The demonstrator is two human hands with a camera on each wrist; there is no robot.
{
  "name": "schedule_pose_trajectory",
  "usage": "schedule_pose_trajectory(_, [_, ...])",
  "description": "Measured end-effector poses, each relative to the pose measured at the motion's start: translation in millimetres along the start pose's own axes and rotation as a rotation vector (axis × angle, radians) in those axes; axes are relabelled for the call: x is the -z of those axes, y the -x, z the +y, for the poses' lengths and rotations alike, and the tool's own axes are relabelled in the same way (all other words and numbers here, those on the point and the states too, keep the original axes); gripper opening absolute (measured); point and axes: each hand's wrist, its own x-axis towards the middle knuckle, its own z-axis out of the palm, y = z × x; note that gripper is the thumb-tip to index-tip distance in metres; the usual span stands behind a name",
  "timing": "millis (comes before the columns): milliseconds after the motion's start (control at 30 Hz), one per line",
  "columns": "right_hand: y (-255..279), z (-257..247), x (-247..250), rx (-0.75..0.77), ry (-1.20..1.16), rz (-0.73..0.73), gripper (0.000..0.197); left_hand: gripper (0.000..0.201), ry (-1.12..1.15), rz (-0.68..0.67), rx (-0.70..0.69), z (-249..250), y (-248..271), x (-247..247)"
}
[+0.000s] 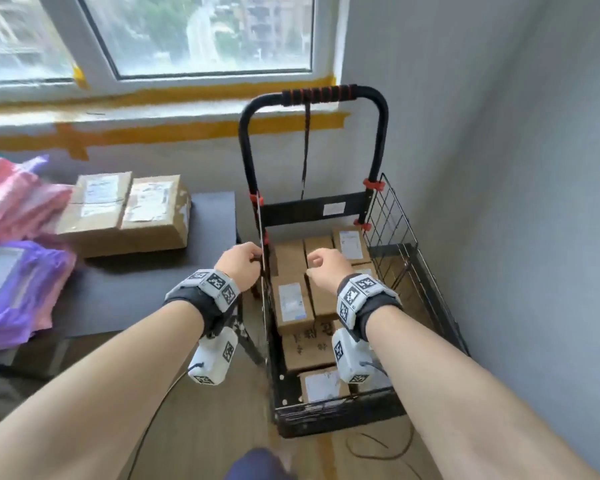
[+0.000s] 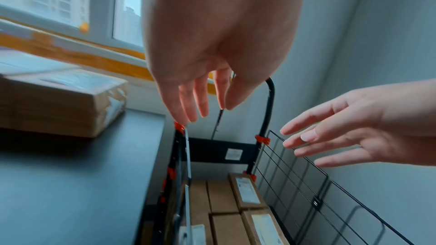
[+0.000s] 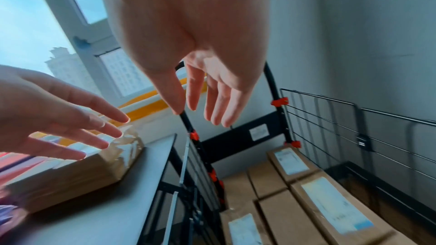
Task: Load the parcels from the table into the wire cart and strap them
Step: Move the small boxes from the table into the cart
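- Left hand (image 1: 240, 268) hovers at the left wire side of the black wire cart (image 1: 426, 296), by the corner of the dark table (image 1: 146, 292). In the left wrist view its fingers (image 2: 188, 100) are straight, loosely spread, holding nothing. In the head view they look curled at the cart's edge; contact with the wire cannot be told.
- Right hand (image 1: 326, 271) hangs over the cart's load, apart from the left hand; fingers (image 3: 212, 96) extended, relaxed, holding nothing.
- Brown cardboard parcels in the cart (image 1: 293, 303): directly under and ahead of the right hand, lying flat in rows. Long axes run from the person toward the cart's black handle (image 1: 317, 95). White labels face up on at least four. About eight or nine visible; exact count hidden by the wrists.
- Two brown cardboard parcels on the table (image 1: 129, 213): to the left of the left hand and farther out, side by side and touching, labels up, long axes angled roughly away from the person.
- Pink and purple plastic mailer bags (image 1: 18, 268): far left of the left hand, heaped on the table; at least three, count uncertain through blur.
- One thin black strap (image 1: 305, 154) hangs straight down from the handle, beyond both hands.
- Red clips (image 1: 373, 184) join the wire sides to the handle posts; four seen in the head view.
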Motion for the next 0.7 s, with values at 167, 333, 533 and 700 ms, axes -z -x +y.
schedule_pose_trajectory(167, [-5.7,-81.0,-31.5,0.166,0.067,-0.033,0.036,0.038,0.051,0.120,0.111,-56.6,26.7,69.4])
schedule_pose_trajectory(333, [-30.8,-142.5,-82.8,0.211,0.088,-0.118,0.038,0.038,0.105,0.202,0.205,-124.2,30.6,115.0])
schedule_pose_trajectory(533, [-83.3,-191.8,-145.4,0.151,0.047,-0.125,0.039,0.038,0.227,0.194,0.269,-210.0,-7.3,139.3])
schedule_pose_trajectory(700, [-131.8,-215.6,-178.1,0.027,-0.006,-0.097,0.046,0.039,0.353,0.107,0.283,-261.0,-51.6,146.4])
